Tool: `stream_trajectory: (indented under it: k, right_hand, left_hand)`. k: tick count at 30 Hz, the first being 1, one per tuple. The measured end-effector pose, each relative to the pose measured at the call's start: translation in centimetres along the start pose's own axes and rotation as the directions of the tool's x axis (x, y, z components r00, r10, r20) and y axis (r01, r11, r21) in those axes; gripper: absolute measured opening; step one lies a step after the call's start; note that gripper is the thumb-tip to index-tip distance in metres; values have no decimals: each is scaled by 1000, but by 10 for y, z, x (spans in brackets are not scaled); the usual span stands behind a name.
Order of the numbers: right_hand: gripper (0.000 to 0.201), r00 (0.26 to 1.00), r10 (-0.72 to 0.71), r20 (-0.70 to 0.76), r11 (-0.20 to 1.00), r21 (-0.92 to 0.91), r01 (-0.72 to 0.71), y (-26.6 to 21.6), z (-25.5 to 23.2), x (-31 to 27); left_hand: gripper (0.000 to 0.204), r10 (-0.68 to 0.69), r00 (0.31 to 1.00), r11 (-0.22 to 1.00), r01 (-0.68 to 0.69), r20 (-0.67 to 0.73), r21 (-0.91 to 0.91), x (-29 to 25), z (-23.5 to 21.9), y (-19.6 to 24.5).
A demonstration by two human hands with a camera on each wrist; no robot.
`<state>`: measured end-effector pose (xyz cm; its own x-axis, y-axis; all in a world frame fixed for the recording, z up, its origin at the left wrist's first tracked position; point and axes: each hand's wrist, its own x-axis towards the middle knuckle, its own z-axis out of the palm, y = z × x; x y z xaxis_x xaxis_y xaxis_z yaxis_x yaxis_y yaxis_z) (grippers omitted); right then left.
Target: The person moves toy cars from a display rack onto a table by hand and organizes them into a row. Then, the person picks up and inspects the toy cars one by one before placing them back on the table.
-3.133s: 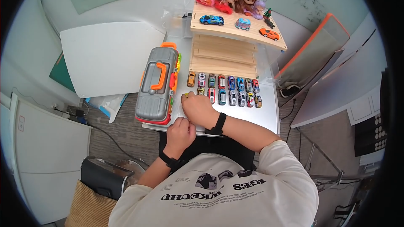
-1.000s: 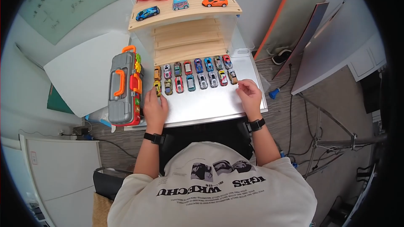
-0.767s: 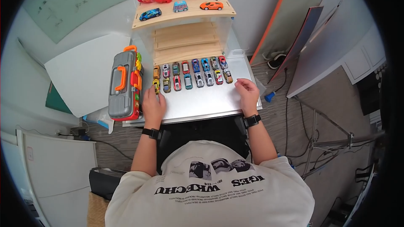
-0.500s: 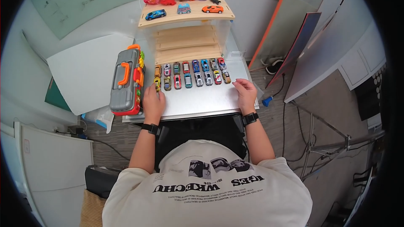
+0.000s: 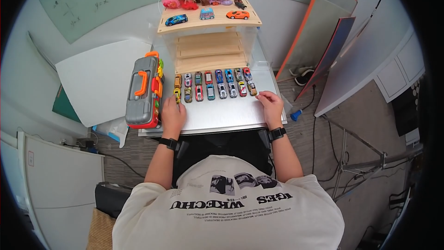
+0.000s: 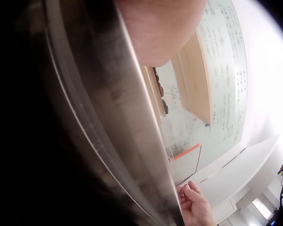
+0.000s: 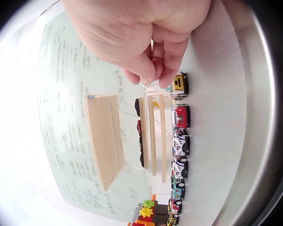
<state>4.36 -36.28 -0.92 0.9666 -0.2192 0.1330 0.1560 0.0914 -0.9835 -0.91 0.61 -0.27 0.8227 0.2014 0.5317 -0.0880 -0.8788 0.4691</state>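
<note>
Toy cars stand in two rows on the silver tabletop (image 5: 222, 115). At the left end of the front row is a yellow car (image 5: 177, 94), with the left hand (image 5: 174, 118) just in front, fingers extended; contact is unclear. The right hand (image 5: 271, 108) rests by the row's right end, near a tan car (image 5: 252, 88). In the right wrist view its fingers (image 7: 153, 66) are loosely bent and no object shows in them. The left wrist view shows part of the left hand (image 6: 162, 28) above the table edge, its fingertips hidden.
A grey toolbox (image 5: 141, 92) with orange handles stands at the table's left. Behind the cars is a wooden shelf unit (image 5: 210, 48); dolls, a small figure and three cars sit on its top board (image 5: 194, 23). An orange-edged panel (image 5: 319, 28) leans at the right.
The hands, earlier close together at the rows' left end, are apart: the right moved to the right end, the left stayed at the left. Over the last second they barely moved; the head view shifted.
</note>
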Motion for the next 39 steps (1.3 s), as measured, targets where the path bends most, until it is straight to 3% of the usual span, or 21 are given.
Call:
stream_trajectory:
  k: [2, 12, 14, 17, 21, 25, 27, 34, 39]
  right_hand:
    - [12, 999, 2, 43, 992, 123, -7, 5, 0, 1]
    - [11, 999, 9, 37, 993, 114, -13, 3, 3, -3]
    - [10, 996, 85, 33, 996, -28, -84, -4, 4, -3]
    - [10, 998, 17, 61, 999, 27, -18, 2, 3, -1]
    - [10, 997, 58, 58, 997, -46, -55, 1, 4, -4]
    - [8, 999, -7, 54, 999, -49, 9, -2, 7, -5]
    - [9, 994, -80, 79, 979, -182, 93, 2, 7, -3]
    - [7, 977, -183, 109, 918, -338, 210, -6, 7, -5]
    - [8, 983, -157, 98, 918, -352, 182, -5, 9, -5]
  left_hand:
    - [38, -3, 1000, 1000, 3, 7, 7, 1, 0, 2]
    - [40, -19, 1000, 999, 19, 15, 49, 0, 1, 3]
    - [40, -18, 999, 999, 16, 32, 43, 3, 1, 2]
    - [40, 6, 1000, 999, -7, 30, 50, 3, 4, 2]
    - [39, -23, 999, 1000, 22, 40, 20, 1, -1, 3]
    - [39, -17, 1000, 1000, 16, 26, 14, -1, 0, 3]
    - [39, 10, 1000, 999, -10, 11, 40, 4, 0, 1]
    - [39, -11, 999, 999, 8, 46, 53, 2, -1, 3]
    - [40, -1, 999, 998, -3, 51, 65, 4, -3, 6]
